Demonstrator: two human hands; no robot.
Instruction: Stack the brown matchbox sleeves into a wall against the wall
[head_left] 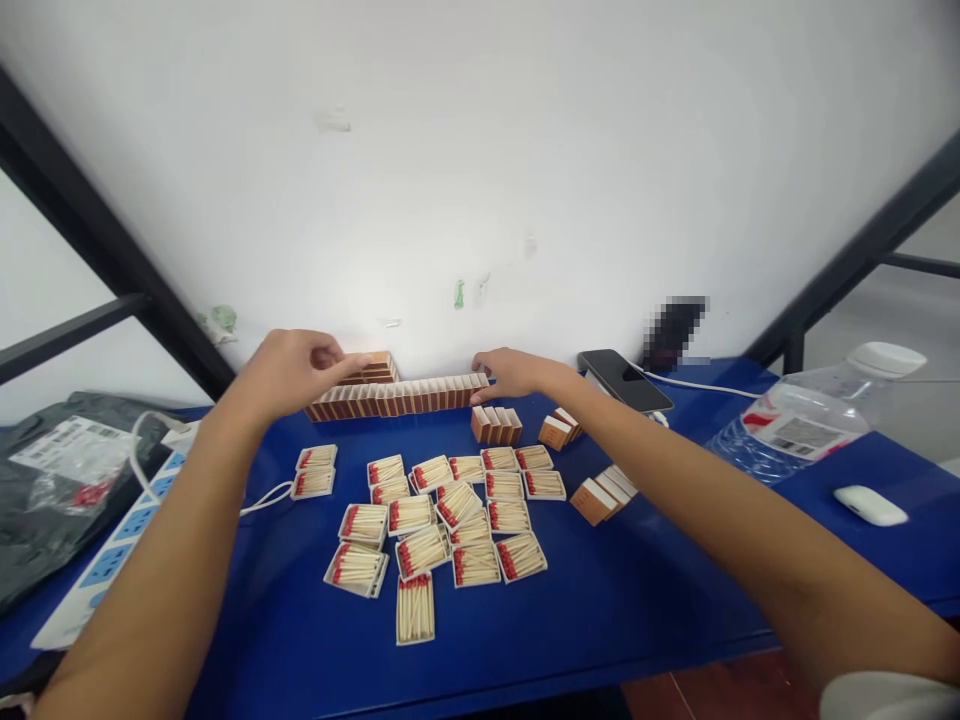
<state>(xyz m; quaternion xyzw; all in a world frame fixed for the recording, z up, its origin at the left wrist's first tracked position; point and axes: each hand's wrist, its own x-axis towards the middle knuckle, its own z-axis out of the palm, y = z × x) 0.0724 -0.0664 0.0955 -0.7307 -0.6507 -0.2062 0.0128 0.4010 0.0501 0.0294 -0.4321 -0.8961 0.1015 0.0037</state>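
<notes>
A long row of matchbox sleeves (397, 398) stands on edge along the back of the blue table. My left hand (294, 368) is above the row's left end, its thumb stretched toward a small stack of matchboxes (379, 366) behind it; some fingers are hidden. At the opposite end, my right hand (514, 373) has thumb and fingers around the last sleeve. Just below it stands a short group of sleeves (496, 426). In front lie several open matchbox trays (411, 513) filled with red-tipped matches, some overlapping.
More sleeves (559, 430) and another group of sleeves (604, 495) lie by my right forearm. A phone (628, 380), a water bottle (795, 425) and a white earbud case (870, 505) are at right. A power strip (127, 540) and dark plastic bag (67, 490) occupy the left.
</notes>
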